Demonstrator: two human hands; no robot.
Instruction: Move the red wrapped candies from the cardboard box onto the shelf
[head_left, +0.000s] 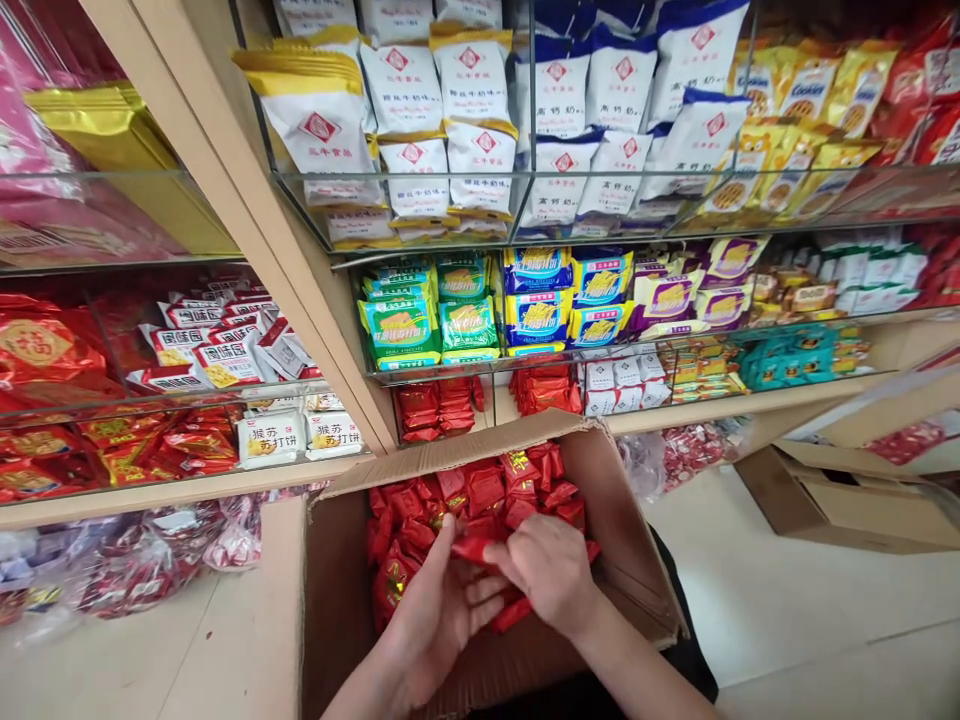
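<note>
An opened cardboard box (626,520) holds many small red wrapped snack packets (484,487), some with gold lettering. Over the box, my right hand (551,570) pinches one red snack packet (474,549) between thumb and fingers. Close on its left is my left hand (442,610), palm turned inward and half cupped. Its thumb points up beside the packet's end, and its fingers are spread and slightly bent below it. Whether the left thumb touches the packet I cannot tell. More red packets lie beneath both hands, partly hidden by them.
Glass-fronted shelves rise just beyond the box, with white biscuit packets (411,90), green packets (469,325) and red packets (549,390) in compartments. A wooden upright (247,200) divides the shelving. Bagged goods (142,560) lie at floor level. Another cardboard box (855,500) is at the right.
</note>
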